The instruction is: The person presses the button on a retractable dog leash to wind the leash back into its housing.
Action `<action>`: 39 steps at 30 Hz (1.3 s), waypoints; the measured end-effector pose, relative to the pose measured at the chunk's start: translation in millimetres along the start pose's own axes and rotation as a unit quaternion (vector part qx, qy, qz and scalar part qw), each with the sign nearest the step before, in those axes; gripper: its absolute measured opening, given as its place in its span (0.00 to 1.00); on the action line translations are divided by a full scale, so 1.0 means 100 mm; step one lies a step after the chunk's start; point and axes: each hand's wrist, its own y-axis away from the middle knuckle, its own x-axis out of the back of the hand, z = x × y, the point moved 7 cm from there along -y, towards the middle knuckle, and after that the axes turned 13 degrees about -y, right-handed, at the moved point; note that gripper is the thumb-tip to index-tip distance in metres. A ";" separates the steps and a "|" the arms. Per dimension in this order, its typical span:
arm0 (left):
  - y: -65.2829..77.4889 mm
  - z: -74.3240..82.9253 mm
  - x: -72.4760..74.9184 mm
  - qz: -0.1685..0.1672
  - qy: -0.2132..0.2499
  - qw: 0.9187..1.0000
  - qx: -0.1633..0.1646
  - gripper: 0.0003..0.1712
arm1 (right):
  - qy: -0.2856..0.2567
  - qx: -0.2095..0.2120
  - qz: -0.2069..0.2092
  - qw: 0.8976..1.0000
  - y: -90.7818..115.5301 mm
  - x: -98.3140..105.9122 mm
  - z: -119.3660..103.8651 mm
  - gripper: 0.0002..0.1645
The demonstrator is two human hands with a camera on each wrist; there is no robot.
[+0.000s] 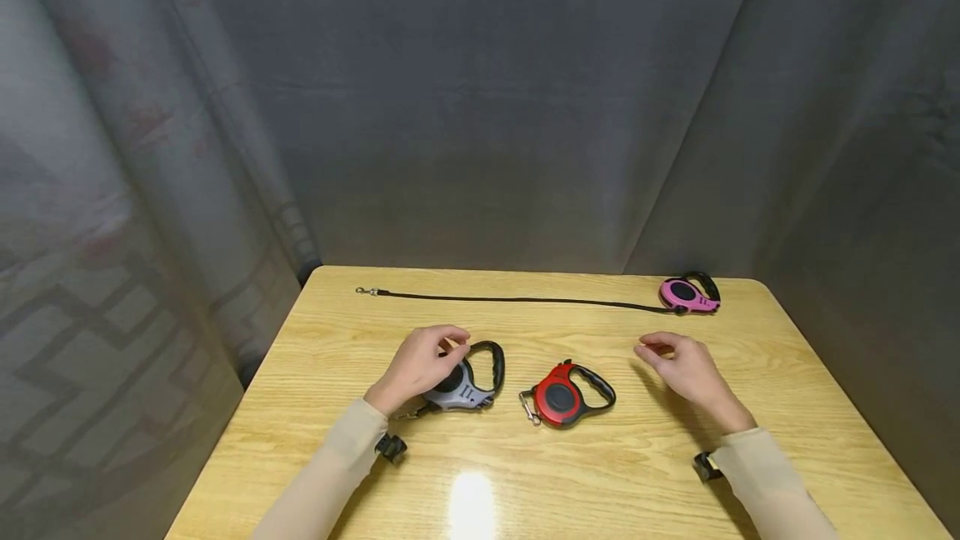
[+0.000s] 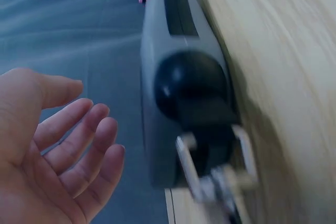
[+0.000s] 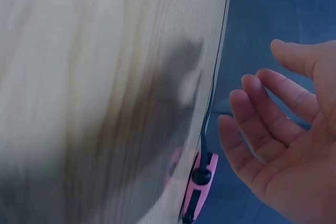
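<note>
My left hand point(image 1: 424, 363) hovers above the grey retractable dog leash point(image 1: 459, 390), its fingers loosely bent with nothing between them. In the left wrist view the leash's grey casing point(image 2: 157, 103) and metal clip stand beside the hand, apart from the fingers. A red retractable leash point(image 1: 559, 397) with a black handle lies to the right, its clip pointing left. My right hand point(image 1: 688, 369) is held over the table on the right, holding nothing. In the right wrist view its fingers point(image 3: 257, 135) are relaxed, with the pink leash point(image 3: 205, 190) beyond them.
Along the back of the wooden table point(image 1: 360, 490) lies the pink retractable leash point(image 1: 681, 293), its black cord point(image 1: 517, 300) drawn out leftward to a metal clip point(image 1: 367, 292). Grey curtains point(image 1: 480, 107) hang behind the table and at both sides.
</note>
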 end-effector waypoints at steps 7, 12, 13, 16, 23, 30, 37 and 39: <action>0.02 -0.25 0.08 0.027 -0.009 0.999 0.034 0.14 | 0.021 0.008 0.002 1.000 -0.02 0.11 0.11 0.25; 0.02 -0.41 0.12 0.032 -0.014 0.998 0.051 0.15 | 0.031 0.014 0.008 0.999 -0.06 0.21 0.17 0.26; 0.02 -0.45 0.13 0.033 -0.017 0.998 0.056 0.15 | 0.032 0.014 0.010 0.999 -0.06 0.23 0.19 0.26; 0.03 -0.56 0.14 0.033 -0.024 0.997 0.069 0.15 | 0.035 0.011 0.008 0.999 -0.09 0.27 0.24 0.26; 0.07 -0.77 0.18 0.029 -0.036 0.994 0.100 0.16 | 0.047 -0.006 0.001 0.999 -0.14 0.33 0.39 0.29; 0.09 -0.93 0.22 0.031 -0.036 0.992 0.115 0.18 | 0.057 -0.016 0.001 0.998 -0.19 0.42 0.47 0.31; 0.10 -1.10 0.26 0.029 -0.044 0.990 0.132 0.19 | 0.061 -0.025 0.008 0.998 -0.22 0.50 0.55 0.32; 0.11 -1.14 0.27 0.028 -0.051 0.989 0.136 0.19 | 0.064 -0.030 0.011 0.997 -0.23 0.53 0.59 0.33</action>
